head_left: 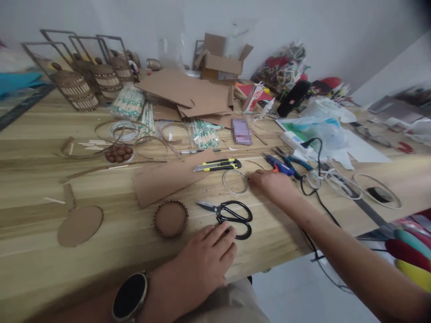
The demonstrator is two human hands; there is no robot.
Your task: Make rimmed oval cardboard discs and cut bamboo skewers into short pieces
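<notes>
My left hand point(210, 251) lies with its fingers stretched out, their tips at the lower handle of the black-handled scissors point(235, 214). Beside the scissors sits a shallow round cardboard dish point(170, 218) with a notched edge. My right hand point(271, 185) is closed, its fingertips pinched at the right edge of a thin pale ring point(225, 181), which looks like a narrow tape roll; the fingertips are partly hidden. Just behind the ring lies a yellow-and-black utility knife point(218, 165) on a cardboard piece point(164, 179). A blue glue gun point(279, 166) rests beyond my right hand.
Blue-handled pliers point(298, 162) and a black cable point(318, 193) are at the right. A cardboard disc point(81, 225) and a bowl of brown balls point(119, 154) lie left. Bundled sticks point(128, 102), cardboard sheets point(191, 92) and lantern-like pieces point(76, 89) stand behind.
</notes>
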